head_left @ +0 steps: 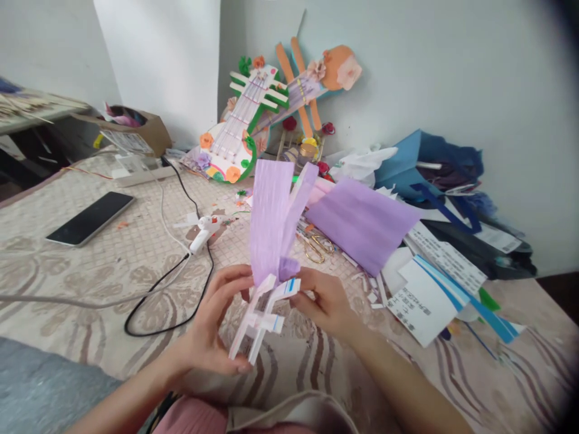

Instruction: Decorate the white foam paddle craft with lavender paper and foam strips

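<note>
Near the front of the table I hold up a small white cardboard frame (257, 322) with crosspieces and blue-marked ends. A long strip of purple crepe paper (271, 217) rises from its upper end, folded over at the top. My left hand (210, 325) grips the frame from the left, thumb at its lower end and fingers near the top. On the right, my right hand (323, 301) pinches close to the frame's blue-marked end and the lower edge of the paper. Its fingertips are partly hidden behind the frame.
A glue gun (205, 235) lies left of centre with its cable looping forward. Beyond it is a phone (90, 218). Gold scissors (319, 247), a purple paper sheet (362, 223) and printed card (429, 301) lie to the right. Paper-flowered cardboard instruments (244, 120) lean against the wall.
</note>
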`<state>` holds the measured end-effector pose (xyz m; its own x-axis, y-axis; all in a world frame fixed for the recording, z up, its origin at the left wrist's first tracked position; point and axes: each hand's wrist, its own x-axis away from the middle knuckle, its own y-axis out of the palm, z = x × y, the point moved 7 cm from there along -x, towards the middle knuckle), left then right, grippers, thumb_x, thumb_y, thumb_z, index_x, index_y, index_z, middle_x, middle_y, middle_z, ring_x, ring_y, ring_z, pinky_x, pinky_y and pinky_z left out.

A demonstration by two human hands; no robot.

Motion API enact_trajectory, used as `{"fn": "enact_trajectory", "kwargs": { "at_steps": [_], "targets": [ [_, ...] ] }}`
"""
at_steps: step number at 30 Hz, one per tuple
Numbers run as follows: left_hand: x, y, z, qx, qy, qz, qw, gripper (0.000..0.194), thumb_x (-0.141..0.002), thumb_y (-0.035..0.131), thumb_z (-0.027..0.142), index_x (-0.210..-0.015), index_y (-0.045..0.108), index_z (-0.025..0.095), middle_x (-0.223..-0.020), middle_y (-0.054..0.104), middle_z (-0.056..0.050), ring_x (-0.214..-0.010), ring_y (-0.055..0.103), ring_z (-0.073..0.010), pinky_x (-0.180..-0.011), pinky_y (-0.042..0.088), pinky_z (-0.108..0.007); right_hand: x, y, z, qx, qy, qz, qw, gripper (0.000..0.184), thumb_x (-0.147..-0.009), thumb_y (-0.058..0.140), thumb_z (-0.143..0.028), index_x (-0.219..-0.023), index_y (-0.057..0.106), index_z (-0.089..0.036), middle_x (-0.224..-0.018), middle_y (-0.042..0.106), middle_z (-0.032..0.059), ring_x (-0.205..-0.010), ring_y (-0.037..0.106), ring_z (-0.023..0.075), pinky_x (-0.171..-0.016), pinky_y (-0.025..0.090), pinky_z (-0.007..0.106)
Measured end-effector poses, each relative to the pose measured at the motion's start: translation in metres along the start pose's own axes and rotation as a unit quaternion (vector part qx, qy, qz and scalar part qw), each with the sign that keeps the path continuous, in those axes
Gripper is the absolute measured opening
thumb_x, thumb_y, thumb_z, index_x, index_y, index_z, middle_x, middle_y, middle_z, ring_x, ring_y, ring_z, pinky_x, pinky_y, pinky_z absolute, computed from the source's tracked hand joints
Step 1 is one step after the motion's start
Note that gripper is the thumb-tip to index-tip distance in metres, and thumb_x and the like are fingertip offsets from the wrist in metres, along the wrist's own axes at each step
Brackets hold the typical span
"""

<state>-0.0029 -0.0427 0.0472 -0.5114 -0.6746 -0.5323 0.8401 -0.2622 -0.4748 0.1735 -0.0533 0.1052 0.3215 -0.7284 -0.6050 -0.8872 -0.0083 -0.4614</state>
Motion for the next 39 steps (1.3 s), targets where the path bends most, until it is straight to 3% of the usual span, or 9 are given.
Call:
{"fn": "enact_trajectory", "kwargs": {
  "at_steps": [5, 15, 19, 24, 30, 39],
  "targets": [
    [-0.009, -0.005, 0.014, 0.026, 0.025, 0.040, 0.999, 0.077, -0.078, 0.053, 0.078, -0.140, 0.042, 0.034, -0.125, 0.045, -0.005, -0.109, 0.052, -0.0276, -0.075, 0.056, -0.034, 0.000, 0.004, -0.002, 0.024, -0.030, -0.015, 0.999, 0.014, -0.098, 0.049, -0.024, -0.095, 0.062, -0.025, -0.084, 0.074, 0.0034, -0.078, 0.072, 0.0146, -0.069, 0.056, 0.025],
    [-0.008, -0.003, 0.014, -0.012, 0.009, 0.027, 1.000, 0.071, -0.080, 0.044, 0.078, -0.136, 0.042, 0.035, -0.123, 0.046, -0.006, -0.109, 0.053, -0.0285, -0.079, 0.056, -0.038, 0.003, 0.003, -0.001, 0.010, -0.037, 0.003, 0.999, 0.011, -0.097, 0.050, -0.022, -0.094, 0.060, -0.024, -0.081, 0.072, 0.0021, -0.075, 0.070, 0.0139, -0.067, 0.054, 0.023],
    [-0.008, -0.001, 0.014, 0.016, 0.033, 0.036, 0.999, 0.076, -0.080, 0.048, 0.077, -0.143, 0.038, 0.036, -0.125, 0.046, -0.007, -0.111, 0.051, -0.0280, -0.077, 0.056, -0.036, 0.005, 0.003, 0.000, 0.013, -0.043, 0.009, 0.999, 0.011, -0.098, 0.049, -0.022, -0.093, 0.059, -0.024, -0.080, 0.072, 0.0022, -0.075, 0.070, 0.0138, -0.066, 0.053, 0.023],
    [-0.007, 0.000, 0.015, 0.050, 0.095, 0.059, 0.992, 0.083, -0.078, 0.058, 0.073, -0.143, 0.043, 0.024, -0.125, 0.047, -0.012, -0.107, 0.050, -0.0264, -0.072, 0.055, -0.032, 0.007, 0.002, 0.001, 0.019, -0.050, 0.012, 0.998, 0.013, -0.099, 0.048, -0.024, -0.092, 0.058, -0.023, -0.078, 0.070, 0.0021, -0.073, 0.069, 0.0131, -0.065, 0.052, 0.022],
    [-0.005, 0.002, 0.010, 0.048, 0.056, 0.058, 0.996, 0.084, -0.076, 0.057, 0.077, -0.142, 0.045, 0.027, -0.122, 0.048, -0.012, -0.108, 0.050, -0.0289, -0.075, 0.052, -0.035, 0.007, 0.001, 0.004, 0.002, -0.041, 0.020, 0.999, 0.011, -0.098, 0.049, -0.023, -0.092, 0.059, -0.023, -0.079, 0.071, 0.0018, -0.073, 0.069, 0.0131, -0.066, 0.053, 0.022],
    [-0.004, 0.006, 0.003, 0.068, 0.051, 0.061, 0.995, 0.086, -0.075, 0.058, 0.078, -0.143, 0.044, 0.027, -0.128, 0.047, -0.013, -0.112, 0.048, -0.0287, -0.078, 0.050, -0.034, 0.006, -0.001, 0.008, -0.023, -0.020, 0.022, 0.999, 0.010, -0.094, 0.053, -0.016, -0.093, 0.060, -0.023, -0.080, 0.073, 0.0020, -0.072, 0.068, 0.0127, -0.064, 0.052, 0.021]
  ]
}}
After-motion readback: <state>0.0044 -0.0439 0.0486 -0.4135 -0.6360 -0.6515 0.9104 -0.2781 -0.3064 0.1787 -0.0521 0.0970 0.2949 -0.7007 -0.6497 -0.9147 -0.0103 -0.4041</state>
